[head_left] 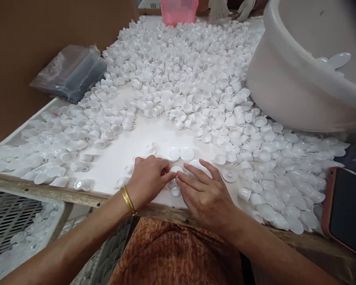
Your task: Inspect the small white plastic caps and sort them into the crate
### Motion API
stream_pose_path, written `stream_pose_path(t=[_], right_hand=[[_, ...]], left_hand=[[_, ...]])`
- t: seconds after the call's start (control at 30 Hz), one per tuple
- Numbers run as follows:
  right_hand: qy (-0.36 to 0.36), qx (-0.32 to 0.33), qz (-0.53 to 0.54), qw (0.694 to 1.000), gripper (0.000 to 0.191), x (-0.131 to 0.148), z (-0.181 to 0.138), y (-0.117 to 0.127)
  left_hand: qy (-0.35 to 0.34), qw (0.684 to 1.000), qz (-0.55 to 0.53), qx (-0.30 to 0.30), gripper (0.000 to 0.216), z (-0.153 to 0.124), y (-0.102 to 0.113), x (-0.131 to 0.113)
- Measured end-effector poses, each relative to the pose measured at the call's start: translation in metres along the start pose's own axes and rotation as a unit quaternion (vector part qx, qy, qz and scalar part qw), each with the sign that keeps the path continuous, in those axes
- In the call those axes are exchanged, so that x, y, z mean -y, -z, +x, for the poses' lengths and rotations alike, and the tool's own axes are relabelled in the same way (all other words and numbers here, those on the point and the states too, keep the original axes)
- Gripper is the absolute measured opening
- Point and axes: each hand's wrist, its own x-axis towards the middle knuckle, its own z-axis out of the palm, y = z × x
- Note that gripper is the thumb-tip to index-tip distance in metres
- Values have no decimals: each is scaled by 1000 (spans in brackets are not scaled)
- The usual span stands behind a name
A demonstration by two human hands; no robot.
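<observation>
My left hand [151, 178], a gold bangle at its wrist, is bent in a pinch near the table's front edge. Its thumb and forefinger are at the rim of a small white saucer [177, 169], partly hidden by the fingers. Stretched fingers of my right hand [206, 188] lie over the same spot, the fingertips meeting the left thumb; a larger white disc [199, 166] shows beneath them. Just beyond are two toy-size saucers side by side, a left saucer [173, 154] and a right saucer [186, 154]. Closer to me sits a small round white piece [175, 191].
Heaps of tiny white cups [178, 71] and spoon-like pieces cover much of the white table [154, 132]. A large pale tub [284, 87] stands at right, above a phone [348, 209]. Plastic bags [72, 73] lie left; a pink container [179, 12] and another person's gloved hands [231, 10] are behind.
</observation>
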Motion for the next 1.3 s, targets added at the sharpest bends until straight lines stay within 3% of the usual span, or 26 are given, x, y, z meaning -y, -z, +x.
stream_pose_path(t=[0.27,0.47,0.6,0.7,0.77,0.87,0.97,1.03,1.1,1.3], right_hand=[[3,15,-8,1000,30,-2,-5,0],[16,5,-4,1000,27,-1,-3,-2],[3,-3,17,1000,26,1,-1,3],[-61,-28,42,997,26,-7,-8,23],[-133,-71,18,988,26,-18,-20,41],[-189,-92,-73,975,21,-34,-45,60],[-165,-38,-149,974,20,-43,-62,62],[-150,-14,-185,971,18,-44,-64,57],[-146,-2,-211,967,13,-43,-61,51],[-118,32,-268,956,15,-41,-49,47]], left_hand=[[43,996,-40,69,28,12,11,-3],[89,968,-180,152,30,17,9,1],[89,956,-241,145,34,14,5,4],[95,961,-233,114,34,10,4,1],[95,977,-180,60,31,4,4,-2],[42,992,-56,-104,27,-11,-1,-5],[-91,964,23,-250,28,-28,-14,-4],[-172,945,67,-270,29,-36,-25,-1],[-210,938,115,-250,30,-40,-34,2],[-193,944,141,-229,34,-34,-42,0]])
